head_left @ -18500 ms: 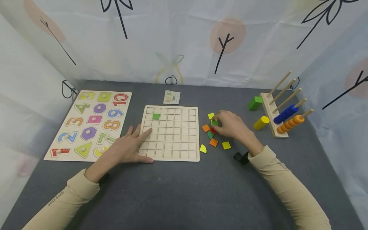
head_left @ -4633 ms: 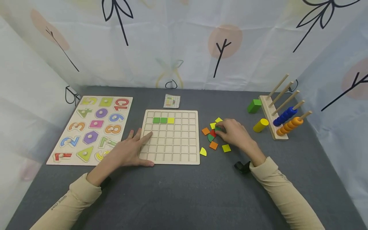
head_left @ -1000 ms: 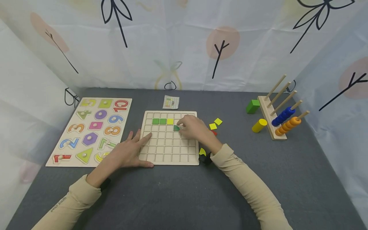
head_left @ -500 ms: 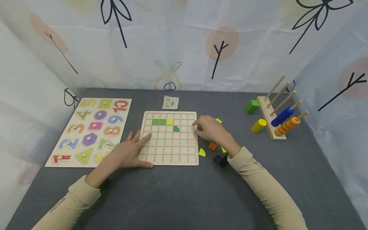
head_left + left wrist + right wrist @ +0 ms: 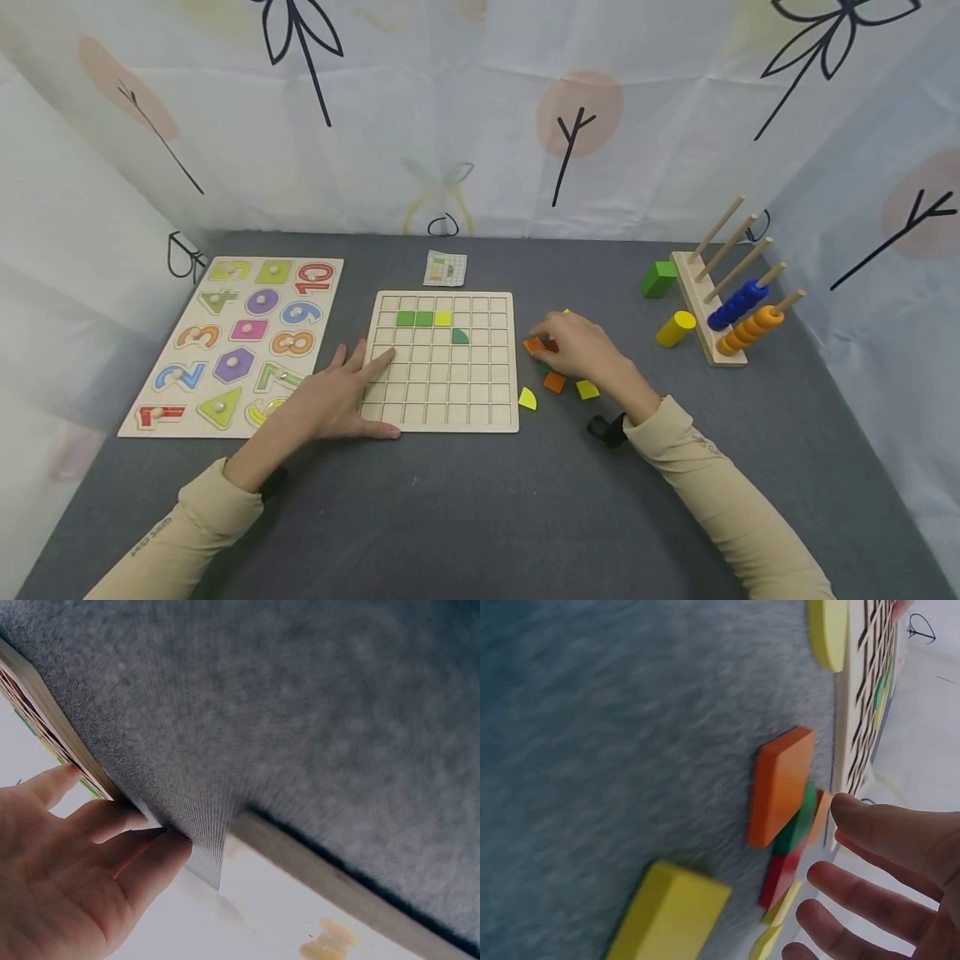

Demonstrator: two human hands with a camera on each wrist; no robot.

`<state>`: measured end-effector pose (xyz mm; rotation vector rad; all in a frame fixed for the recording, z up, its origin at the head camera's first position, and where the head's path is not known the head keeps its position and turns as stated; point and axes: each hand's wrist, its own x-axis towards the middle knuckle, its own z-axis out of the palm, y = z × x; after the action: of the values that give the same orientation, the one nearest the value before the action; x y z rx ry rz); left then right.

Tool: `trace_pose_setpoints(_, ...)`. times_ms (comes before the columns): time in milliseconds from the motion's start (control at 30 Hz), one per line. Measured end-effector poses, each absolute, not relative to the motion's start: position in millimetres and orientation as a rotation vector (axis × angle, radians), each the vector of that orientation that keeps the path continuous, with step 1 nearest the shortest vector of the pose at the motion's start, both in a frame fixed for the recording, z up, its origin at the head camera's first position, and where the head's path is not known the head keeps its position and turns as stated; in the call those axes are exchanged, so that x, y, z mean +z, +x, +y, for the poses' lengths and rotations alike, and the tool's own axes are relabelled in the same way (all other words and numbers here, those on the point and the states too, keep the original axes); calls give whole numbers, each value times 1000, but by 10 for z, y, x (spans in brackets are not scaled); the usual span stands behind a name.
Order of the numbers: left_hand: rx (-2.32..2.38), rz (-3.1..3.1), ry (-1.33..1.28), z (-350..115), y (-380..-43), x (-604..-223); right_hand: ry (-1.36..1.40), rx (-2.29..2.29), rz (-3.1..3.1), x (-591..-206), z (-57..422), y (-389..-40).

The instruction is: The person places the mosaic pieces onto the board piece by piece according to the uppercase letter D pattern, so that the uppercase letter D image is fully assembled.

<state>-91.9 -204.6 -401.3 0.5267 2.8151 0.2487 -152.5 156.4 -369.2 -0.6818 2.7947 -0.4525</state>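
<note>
My left hand (image 5: 337, 396) lies spread over the left edge of a wooden grid board (image 5: 438, 408), thumb along its near edge. On the board sit two green square tiles (image 5: 415, 318), a yellow square tile (image 5: 443, 318) and, one row nearer, a green quarter-round tile (image 5: 460, 336). Right of the board, my right hand (image 5: 581, 346) pinches an orange square tile (image 5: 533, 345) between thumb and index finger at the loose pile. Beside it, in the right wrist view, lie another orange tile (image 5: 781, 787), a green one (image 5: 799, 821) and a red one (image 5: 781, 876). The hand partly covers the pile.
A number-and-shape puzzle board (image 5: 168, 387) lies at the left. Behind the grid board is a small pattern card (image 5: 446, 268). At the right stand a green block (image 5: 659, 279), a yellow cylinder (image 5: 676, 328) and a peg stand (image 5: 705, 304) with blue and orange rings.
The green quarter-round tile was set on the board and released. My right hand then moved right, off the board, to the orange tile in the pile. The left hand stays put.
</note>
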Motion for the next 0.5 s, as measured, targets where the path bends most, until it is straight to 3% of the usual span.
trace_pose_setpoints(500,250,2816,532,-2046,-925,-4025,-680,-481,2783,-3743,1695,-1522)
